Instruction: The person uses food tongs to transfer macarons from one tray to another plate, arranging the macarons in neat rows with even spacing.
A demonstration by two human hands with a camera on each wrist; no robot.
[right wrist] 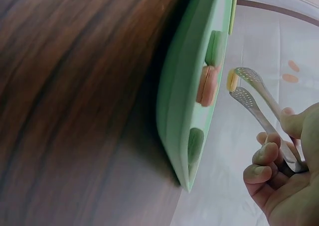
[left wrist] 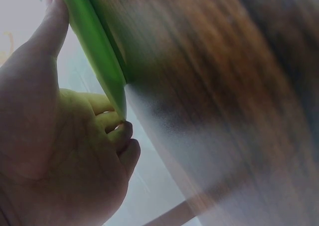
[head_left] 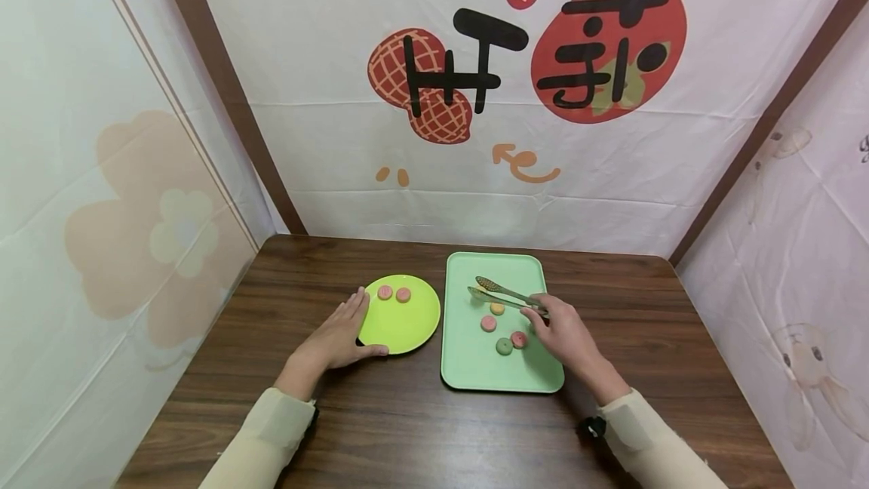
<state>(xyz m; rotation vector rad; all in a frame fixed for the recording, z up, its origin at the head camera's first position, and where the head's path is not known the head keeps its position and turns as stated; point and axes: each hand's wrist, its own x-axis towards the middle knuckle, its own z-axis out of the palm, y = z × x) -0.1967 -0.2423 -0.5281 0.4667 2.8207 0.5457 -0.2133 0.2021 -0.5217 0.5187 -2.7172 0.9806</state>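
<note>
Viewed from my remote station, the plate (head_left: 400,327) was yellow-green, its discs (head_left: 403,295) pink; the tray (head_left: 475,376) was mint-green, its discs pink, yellow and green. I noted silvery, hole-patterned tongs (right wrist: 250,76), cream sleeves (head_left: 280,422), brown wood-grained table (head_left: 407,440), red-and-black-printed white backdrop (head_left: 319,112).

One plate (head_left: 407,330), one tray (head_left: 468,368), one pair of tongs (head_left: 509,292); four pink cookies (head_left: 488,323), two green cookies (head_left: 504,346), two yellow cookies (head_left: 498,309).
</note>
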